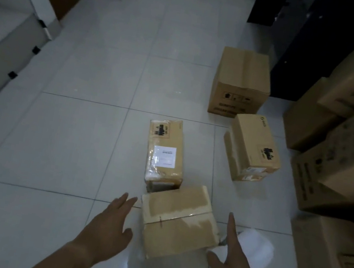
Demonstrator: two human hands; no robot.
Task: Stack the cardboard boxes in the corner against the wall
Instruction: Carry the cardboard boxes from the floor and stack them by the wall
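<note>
A stack of boxes (343,149) fills the room from two to four o'clock. On the tiled floor (64,137) stand a tall box (240,83) at one o'clock, a tilted box (254,147), a labelled box (165,153), and at six o'clock the nearest box (179,221). The left hand (108,223) and right hand (228,258) flank it, each grip wide and empty. Best to press both palms low on opposite sides before lifting.

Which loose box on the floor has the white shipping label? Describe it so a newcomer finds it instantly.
Start at the tiled floor in the middle of the room, left of the stacked boxes along the right side. Just beyond the box between the two hands lies a narrow box. It alone has a white label and clear tape on top.
</note>
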